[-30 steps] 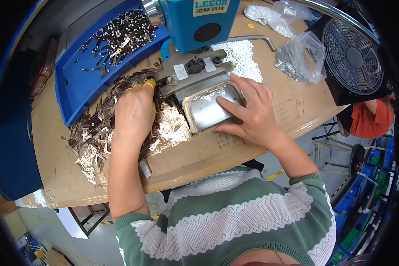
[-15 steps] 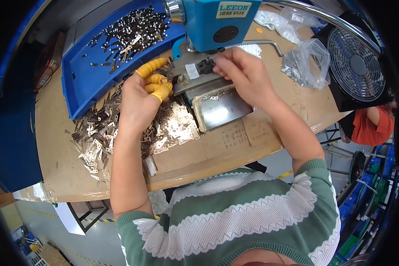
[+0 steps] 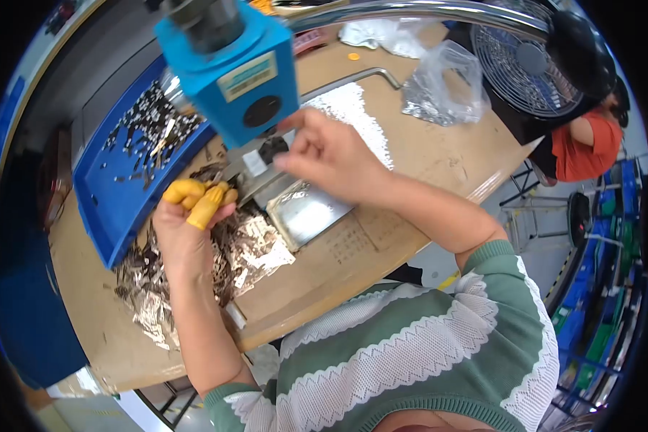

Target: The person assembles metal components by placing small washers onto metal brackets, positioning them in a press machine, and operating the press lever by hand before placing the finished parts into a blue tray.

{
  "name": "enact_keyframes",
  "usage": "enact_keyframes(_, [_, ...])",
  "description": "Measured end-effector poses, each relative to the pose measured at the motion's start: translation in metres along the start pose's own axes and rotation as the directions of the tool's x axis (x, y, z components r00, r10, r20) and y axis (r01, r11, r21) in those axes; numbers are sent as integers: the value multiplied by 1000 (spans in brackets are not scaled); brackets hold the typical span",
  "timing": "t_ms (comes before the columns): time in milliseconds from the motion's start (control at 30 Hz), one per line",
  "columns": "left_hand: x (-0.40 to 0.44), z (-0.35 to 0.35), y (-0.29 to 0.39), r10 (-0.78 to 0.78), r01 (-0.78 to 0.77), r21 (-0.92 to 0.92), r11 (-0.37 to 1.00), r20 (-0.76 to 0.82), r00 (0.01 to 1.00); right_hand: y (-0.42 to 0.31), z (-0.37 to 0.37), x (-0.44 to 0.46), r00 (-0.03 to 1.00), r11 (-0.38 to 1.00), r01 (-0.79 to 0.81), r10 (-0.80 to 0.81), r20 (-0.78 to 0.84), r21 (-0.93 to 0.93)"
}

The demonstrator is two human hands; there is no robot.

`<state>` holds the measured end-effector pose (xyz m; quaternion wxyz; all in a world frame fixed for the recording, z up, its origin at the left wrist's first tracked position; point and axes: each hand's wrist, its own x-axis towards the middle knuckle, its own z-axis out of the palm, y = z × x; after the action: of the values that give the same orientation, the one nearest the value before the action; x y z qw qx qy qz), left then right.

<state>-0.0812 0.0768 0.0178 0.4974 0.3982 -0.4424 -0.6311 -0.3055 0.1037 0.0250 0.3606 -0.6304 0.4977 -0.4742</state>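
My left hand (image 3: 194, 212), with yellow covers on its fingers, is closed above the pile of flat metal strips (image 3: 255, 245); what its fingers hold, if anything, is too small to name. My right hand (image 3: 331, 155) is blurred beside the black clamp (image 3: 272, 149) of the metal fixture, under the blue press head (image 3: 230, 79). Its fingers are curled, and whether they hold a small part cannot be made out. In front of the fixture lies a shiny metal plate (image 3: 309, 214) with taped edges and small parts along its far side.
A blue tray (image 3: 97, 209) with dark, white-tipped parts stands at the left. Small white pieces (image 3: 356, 119), a hex key (image 3: 381, 74) and a plastic bag (image 3: 450, 93) lie beyond the fixture. A fan (image 3: 529, 61) and a person in orange (image 3: 587, 147) are at the right.
My right hand has left the metal plate and moved up to the fixture. My left hand has lifted from the strip pile with its fingers turned upward. The view has also turned.
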Motion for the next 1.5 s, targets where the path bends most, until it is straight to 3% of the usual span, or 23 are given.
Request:
enact_keyframes(33, [-1, 2, 0, 5, -5, -44, 999, 15, 1000, -7, -10, -14, 997, 996, -27, 32, 66, -82])
enact_keyframes(133, [-6, 16, -1, 14, -14, -4, 1000, -6, 1000, 22, -41, -35, 957, 884, 197, -268, -115, -424])
enact_keyframes(200, [-8, 16, -5, 29, -33, 44, 998, 95, 995, 40, -78, -40, 966, 719, 23, -195, -169, -695])
enact_keyframes(300, [-10, 24, -13, 141, -168, 137, 976, 189, 972, 58, -108, -42, 961, 704, -193, -4, -276, -684])
enact_keyframes(400, [-13, 29, -17, 23, -60, 192, 980, 189, 982, 68, -110, -36, 950, 806, -245, 90, -298, -539])
enact_keyframes(433, [-14, 31, -19, 13, -49, 197, 979, 184, 983, 71, -112, -35, 981, 705, -102, -44, -187, -702])
enact_keyframes(533, [-14, 34, -18, -11, -28, 192, 981, 197, 980, 60, -109, -35, 991, 577, -57, -68, -118, -814])
enact_keyframes(633, [-12, 34, -19, -33, 4, 192, 981, 151, 988, 60, -108, -39, 992, 648, -71, -35, -123, -758])
enact_keyframes(733, [-11, 38, -13, -97, 77, 215, 974, 85, 992, 49, -89, -38, 973, 833, -119, -11, -231, -541])
enact_keyframes(800, [-10, 40, -12, -122, 109, 175, 978, 61, 991, 37, -71, -33, 983, 930, -27, -42, -179, -366])
enact_keyframes(900, [-12, 42, -7, -141, 130, 129, 983, 78, 987, 12, -34, -19, 986, 966, 135, -153, -65, -219])
enact_keyframes(1000, [-14, 43, -4, -127, 114, 117, 987, 115, 985, -8, -4, -14, 968, 943, 252, -247, 52, -216])
enact_keyframes(1133, [-16, 42, -1, -113, 96, 124, 988, 141, 983, -4, 6, -7, 888, 757, 440, -447, 109, -483])
enact_keyframes(1233, [-18, 45, -3, -75, 55, 118, 991, 168, 983, 3, 10, -11, 874, 734, 458, -475, 104, -501])
enact_keyframes(1433, [-18, 47, 2, -98, 78, 139, 987, 144, 985, -7, 6, -14, 906, 855, 403, -422, 14, -327])
enact_keyframes(1500, [-19, 49, 1, -89, 65, 152, 986, 158, 983, -5, 6, -14, 862, 748, 471, -502, 67, -467])
